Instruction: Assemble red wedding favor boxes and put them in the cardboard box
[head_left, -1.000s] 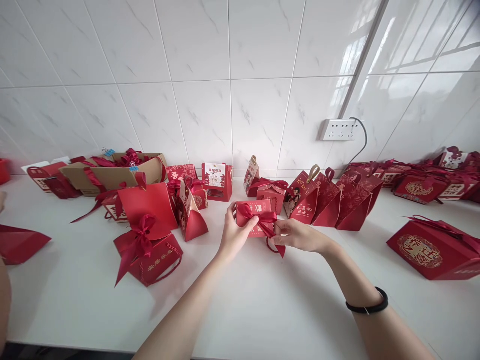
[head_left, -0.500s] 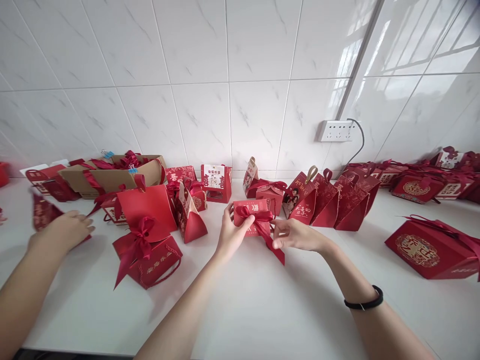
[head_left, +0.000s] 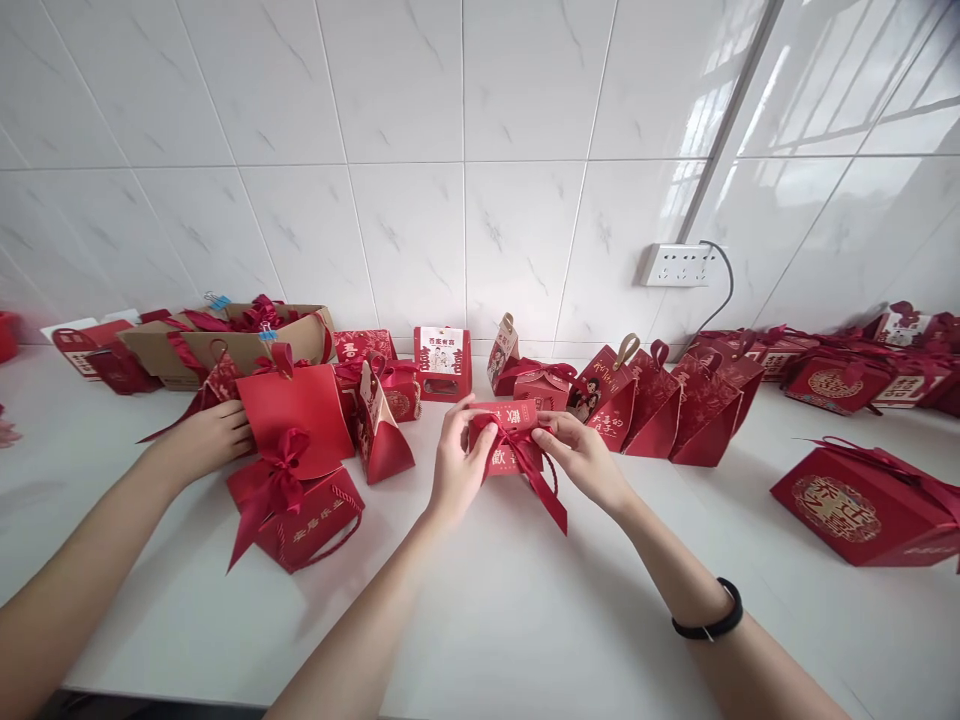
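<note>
A small red gift box (head_left: 504, 412) with gold characters stands on the white counter (head_left: 510, 610), tied with a dark red ribbon (head_left: 534, 468). My left hand (head_left: 457, 462) grips the box's left side, thumb pressed on the ribbon bow. My right hand (head_left: 579, 452) pinches the ribbon at the right of the bow; a black band sits on that wrist. A ribbon tail hangs down toward me from the bow.
Another person's hand (head_left: 204, 438) at the left holds a red patterned bag (head_left: 222, 378) beside a red bow box (head_left: 298, 508). A cardboard box (head_left: 225, 345) stands behind. Several red gift bags (head_left: 667, 400) line the wall; a flat red box (head_left: 870, 505) lies right.
My right hand moved from the ribbon tail up to the bow. The other person's hand came in from the far left and carried a red bag to the boxes at the left.
</note>
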